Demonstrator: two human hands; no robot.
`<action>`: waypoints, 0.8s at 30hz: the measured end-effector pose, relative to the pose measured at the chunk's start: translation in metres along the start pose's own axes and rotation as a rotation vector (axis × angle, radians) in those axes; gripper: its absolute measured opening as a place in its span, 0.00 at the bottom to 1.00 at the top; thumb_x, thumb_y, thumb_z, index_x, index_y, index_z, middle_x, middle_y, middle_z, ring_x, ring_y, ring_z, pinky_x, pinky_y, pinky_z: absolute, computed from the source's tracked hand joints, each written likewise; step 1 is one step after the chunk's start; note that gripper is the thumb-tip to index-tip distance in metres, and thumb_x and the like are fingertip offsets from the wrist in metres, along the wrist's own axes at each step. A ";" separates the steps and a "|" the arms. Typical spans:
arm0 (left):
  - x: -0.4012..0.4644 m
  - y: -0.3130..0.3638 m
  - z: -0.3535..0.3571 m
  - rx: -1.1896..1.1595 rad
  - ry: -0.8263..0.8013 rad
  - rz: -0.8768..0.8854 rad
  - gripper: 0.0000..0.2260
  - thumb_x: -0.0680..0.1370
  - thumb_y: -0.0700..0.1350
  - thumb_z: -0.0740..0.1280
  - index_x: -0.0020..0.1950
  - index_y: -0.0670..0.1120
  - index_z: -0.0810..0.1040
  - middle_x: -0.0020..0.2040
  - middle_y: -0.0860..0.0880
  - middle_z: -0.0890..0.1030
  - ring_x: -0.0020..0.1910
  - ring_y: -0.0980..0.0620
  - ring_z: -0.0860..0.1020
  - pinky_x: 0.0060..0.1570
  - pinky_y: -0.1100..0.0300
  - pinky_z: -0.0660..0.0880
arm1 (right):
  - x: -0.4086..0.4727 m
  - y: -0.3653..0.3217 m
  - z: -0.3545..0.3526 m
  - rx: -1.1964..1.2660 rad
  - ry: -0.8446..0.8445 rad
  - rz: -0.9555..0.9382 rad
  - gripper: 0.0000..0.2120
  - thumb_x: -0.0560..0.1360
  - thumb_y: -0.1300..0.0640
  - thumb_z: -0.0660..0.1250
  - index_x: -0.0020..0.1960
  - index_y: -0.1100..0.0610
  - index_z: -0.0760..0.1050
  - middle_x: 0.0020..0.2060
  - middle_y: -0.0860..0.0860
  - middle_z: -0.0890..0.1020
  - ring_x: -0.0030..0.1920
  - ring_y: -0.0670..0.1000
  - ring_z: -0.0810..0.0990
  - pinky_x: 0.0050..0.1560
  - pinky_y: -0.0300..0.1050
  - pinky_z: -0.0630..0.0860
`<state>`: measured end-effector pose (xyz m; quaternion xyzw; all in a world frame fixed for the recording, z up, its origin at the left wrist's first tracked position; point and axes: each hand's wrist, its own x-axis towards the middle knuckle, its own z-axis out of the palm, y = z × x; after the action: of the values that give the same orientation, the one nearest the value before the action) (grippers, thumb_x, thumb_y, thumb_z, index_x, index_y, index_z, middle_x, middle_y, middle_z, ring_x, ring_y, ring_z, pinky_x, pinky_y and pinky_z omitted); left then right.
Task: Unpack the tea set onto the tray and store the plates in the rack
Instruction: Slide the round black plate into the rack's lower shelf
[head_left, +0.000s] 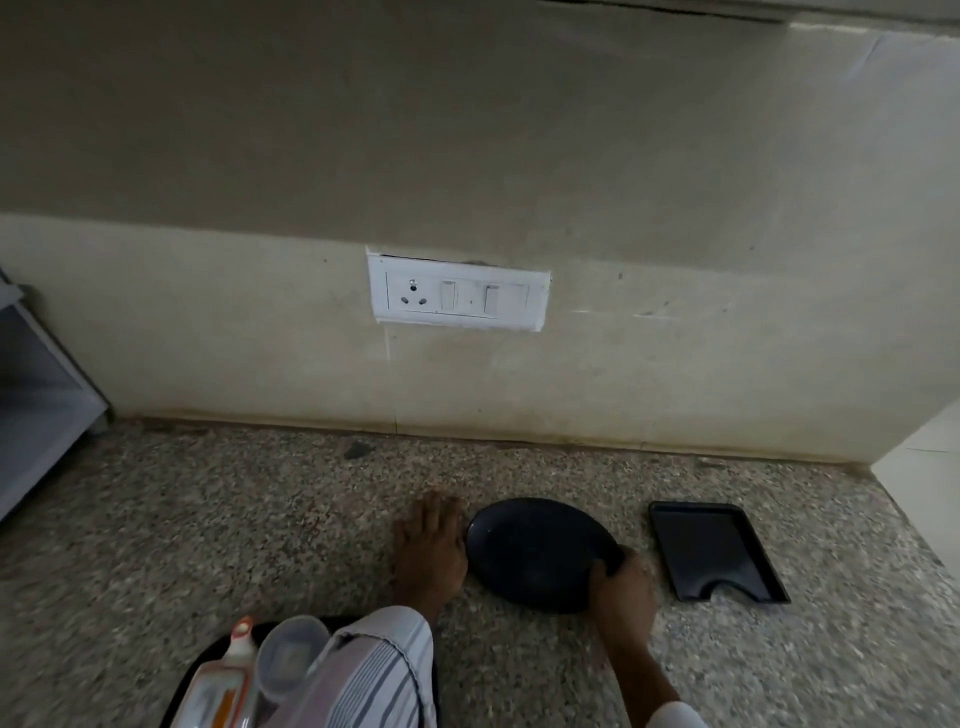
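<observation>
A round black plate (535, 551) lies on the speckled granite counter (208, 519) in front of me. My right hand (621, 592) grips its near right rim, fingers curled over the edge. My left hand (428, 551) lies flat on the counter with its fingers apart, touching the plate's left edge. A black rectangular plate (714, 551) with a notch in its near side rests to the right. At the bottom left a black tray (195, 670) holds a clear plastic container (288, 660) and a white and orange packet (223, 686).
A wall with a white socket and switch panel (460, 296) rises behind the counter. A grey metal rack or shelf frame (36, 395) stands at the far left. The counter ends at the right, where a pale floor (930, 467) shows.
</observation>
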<state>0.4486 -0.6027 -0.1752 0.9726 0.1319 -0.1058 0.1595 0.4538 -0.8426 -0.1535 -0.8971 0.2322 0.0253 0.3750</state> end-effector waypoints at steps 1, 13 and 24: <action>0.000 0.001 0.001 0.000 0.009 -0.003 0.25 0.84 0.52 0.48 0.81 0.55 0.48 0.82 0.48 0.45 0.81 0.44 0.46 0.77 0.39 0.45 | 0.003 -0.002 -0.001 0.054 0.008 -0.003 0.16 0.81 0.56 0.63 0.67 0.60 0.73 0.60 0.61 0.81 0.58 0.63 0.80 0.58 0.54 0.76; 0.003 0.002 -0.072 0.034 -0.076 0.038 0.26 0.81 0.47 0.56 0.80 0.52 0.55 0.81 0.47 0.56 0.79 0.42 0.55 0.75 0.38 0.54 | -0.007 -0.025 0.006 0.326 0.015 -0.123 0.20 0.81 0.64 0.57 0.73 0.59 0.69 0.66 0.63 0.77 0.65 0.65 0.76 0.66 0.60 0.73; -0.029 -0.112 -0.193 0.040 0.108 0.077 0.23 0.84 0.54 0.52 0.79 0.52 0.59 0.81 0.48 0.59 0.79 0.45 0.58 0.74 0.38 0.57 | -0.071 -0.127 0.049 0.413 -0.001 -0.295 0.20 0.80 0.64 0.57 0.71 0.57 0.71 0.60 0.61 0.79 0.58 0.65 0.79 0.58 0.65 0.79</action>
<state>0.4208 -0.4415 -0.0209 0.9842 0.1009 -0.0496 0.1368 0.4527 -0.7035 -0.0886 -0.8256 0.0990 -0.0770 0.5501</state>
